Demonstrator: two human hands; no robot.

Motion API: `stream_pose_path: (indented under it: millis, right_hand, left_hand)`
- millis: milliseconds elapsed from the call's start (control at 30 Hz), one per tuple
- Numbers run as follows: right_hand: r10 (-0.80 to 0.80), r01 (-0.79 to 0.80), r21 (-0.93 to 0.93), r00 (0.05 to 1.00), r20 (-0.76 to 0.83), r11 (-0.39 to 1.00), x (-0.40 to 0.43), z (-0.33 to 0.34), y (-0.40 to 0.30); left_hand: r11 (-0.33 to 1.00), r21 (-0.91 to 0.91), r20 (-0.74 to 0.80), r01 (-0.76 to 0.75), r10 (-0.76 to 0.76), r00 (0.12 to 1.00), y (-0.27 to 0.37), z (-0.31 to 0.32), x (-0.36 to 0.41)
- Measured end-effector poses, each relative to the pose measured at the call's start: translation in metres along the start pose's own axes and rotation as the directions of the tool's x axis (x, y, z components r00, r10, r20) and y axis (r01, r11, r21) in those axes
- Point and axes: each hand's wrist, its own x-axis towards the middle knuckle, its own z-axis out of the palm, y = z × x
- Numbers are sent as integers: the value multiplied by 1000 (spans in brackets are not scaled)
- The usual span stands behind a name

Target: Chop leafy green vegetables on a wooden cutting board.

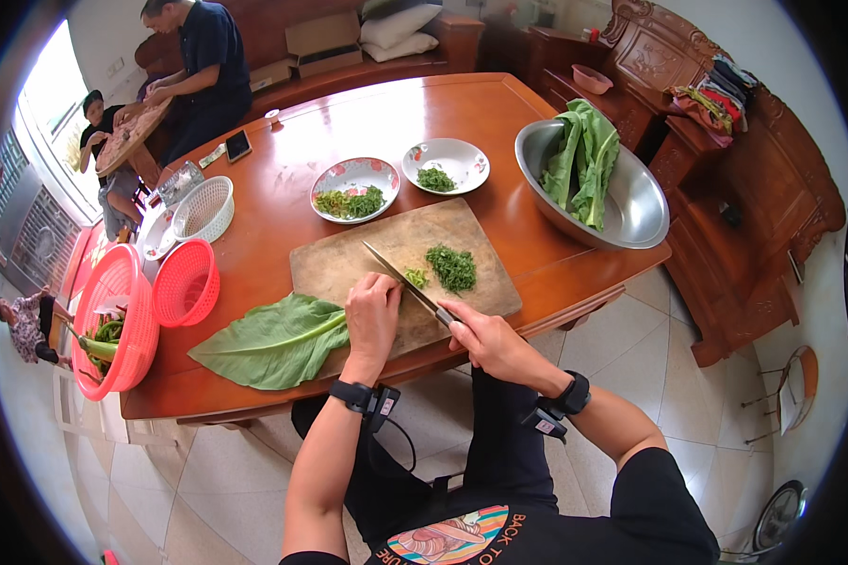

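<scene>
A large green leaf (275, 342) lies across the left edge of the wooden cutting board (346, 258), its stalk end under my left hand (373, 318), whose fingers are curled down on it. My right hand (484, 337) grips the dark handle of a kitchen knife (403, 277). The blade slants up and left over the board, close beside my left fingertips. Just right of the blade sit pale green stem pieces (417, 277) and a pile of finely chopped greens (452, 268). Beyond the board, a floral plate (357, 169) and a second plate (470, 152) hold more chopped greens.
A steel basin (639, 205) with whole leaves (586, 162) stands at the table's right. On the left are a pink basket (148, 339) of vegetables, a red basket (208, 282), a white basket (215, 201) and a phone (238, 146). Other people work at a far table (131, 138).
</scene>
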Motion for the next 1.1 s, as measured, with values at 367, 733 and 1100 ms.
stream_pose_path:
  millis: [367, 733, 1100]
  right_hand:
    - [-41, 41, 2, 998, -48, 999, 7, 7, -2]
    - [-84, 79, -117, 996, -42, 990, 9, 5, 0]
    - [-51, 50, -17, 998, -41, 999, 5, 5, -2]
  left_hand:
    - [1000, -18, -4, -14, 13, 1000, -1, 1, -2]
    - [999, -12, -43, -39, 38, 998, 0, -1, 0]
    - [1000, -7, 3, -1, 1, 1000, -3, 0, -3]
